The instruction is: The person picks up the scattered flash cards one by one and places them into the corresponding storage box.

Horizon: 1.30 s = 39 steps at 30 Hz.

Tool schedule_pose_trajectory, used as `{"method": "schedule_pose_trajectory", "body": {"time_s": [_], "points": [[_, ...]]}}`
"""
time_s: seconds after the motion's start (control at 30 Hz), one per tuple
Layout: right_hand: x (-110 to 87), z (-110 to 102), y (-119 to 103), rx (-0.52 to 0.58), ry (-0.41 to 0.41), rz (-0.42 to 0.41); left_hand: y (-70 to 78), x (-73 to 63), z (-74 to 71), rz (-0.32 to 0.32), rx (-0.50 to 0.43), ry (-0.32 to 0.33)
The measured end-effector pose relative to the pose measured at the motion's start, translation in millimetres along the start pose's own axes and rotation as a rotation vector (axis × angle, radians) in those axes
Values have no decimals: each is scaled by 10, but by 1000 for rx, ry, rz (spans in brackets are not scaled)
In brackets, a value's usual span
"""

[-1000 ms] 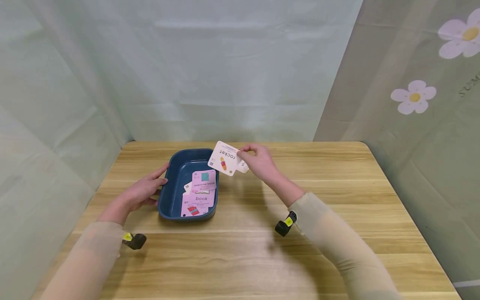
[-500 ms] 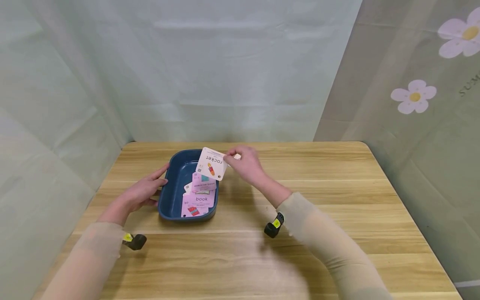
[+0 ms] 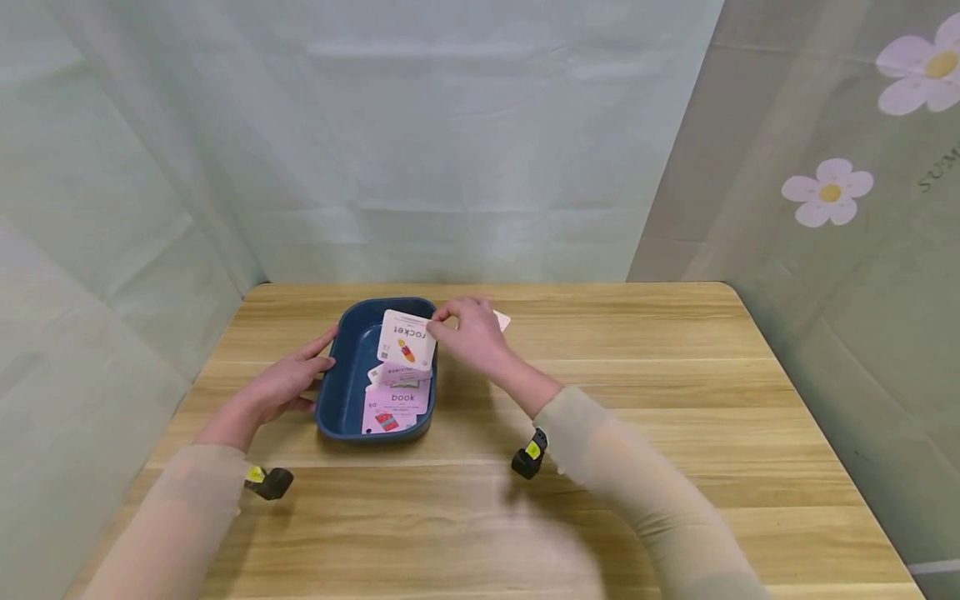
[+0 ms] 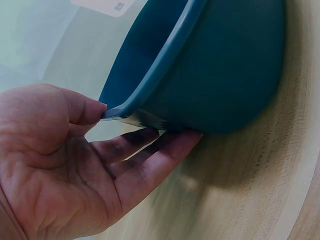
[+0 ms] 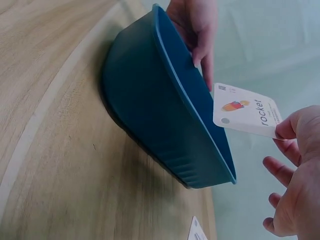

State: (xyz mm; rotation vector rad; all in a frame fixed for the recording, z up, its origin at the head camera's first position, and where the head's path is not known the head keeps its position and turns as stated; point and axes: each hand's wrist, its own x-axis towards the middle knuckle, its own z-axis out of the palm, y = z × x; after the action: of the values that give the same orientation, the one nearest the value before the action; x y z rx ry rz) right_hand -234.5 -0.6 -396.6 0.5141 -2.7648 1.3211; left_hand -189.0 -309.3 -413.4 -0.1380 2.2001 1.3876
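A dark blue oblong bin (image 3: pixel 341 417) stands at the table's left middle, with several pink word cards (image 3: pixel 403 398) lying inside. My left hand (image 3: pixel 288 385) grips its left side. In the left wrist view that hand's thumb is at the rim (image 4: pixel 150 80) and its fingers touch the outer wall. My right hand (image 3: pixel 472 337) pinches a white "rocket" card (image 3: pixel 405 340) by one edge, above the bin's opening. In the right wrist view the card (image 5: pixel 245 111) is tilted over the rim. The "exercise book" card beneath is partly hidden.
Another white card (image 3: pixel 502 320) lies on the table behind my right hand, mostly hidden; its corner (image 5: pixel 196 231) shows in the right wrist view. The wooden table (image 3: pixel 637 358) reaches back to a pale hanging sheet (image 3: pixel 465 150). Flower-printed fabric (image 3: pixel 832 267) hangs on the right.
My right hand has moved left with the rocket card, from the bin's right rim to over its opening and the pink cards. The left hand and bin have stayed in place.
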Motion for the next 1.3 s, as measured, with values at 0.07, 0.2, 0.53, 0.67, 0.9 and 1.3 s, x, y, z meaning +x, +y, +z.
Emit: {"method": "schedule_pose_trajectory", "body": {"time_s": [0.07,0.2,0.53,0.67,0.9,1.3], "points": [[1,33,-15,-16,-5,-6,-2,-5,-3,0,0,-1],[-7,84,-47,-66,-18,-34,1,-10,-3,3,-5,-5],[-31,177,-82,-215,-64,-94,12,-3,3,-2,4,2],[-38,216,-92,-278,-87,-138,2,-1,-7,8,-1,-2],[-66,304,-133,-349,-136,-179,-24,4,-23,-3,1,0],[-86,343,-126,-403,-210,-185,16,-26,13,0,-20,8]]}}
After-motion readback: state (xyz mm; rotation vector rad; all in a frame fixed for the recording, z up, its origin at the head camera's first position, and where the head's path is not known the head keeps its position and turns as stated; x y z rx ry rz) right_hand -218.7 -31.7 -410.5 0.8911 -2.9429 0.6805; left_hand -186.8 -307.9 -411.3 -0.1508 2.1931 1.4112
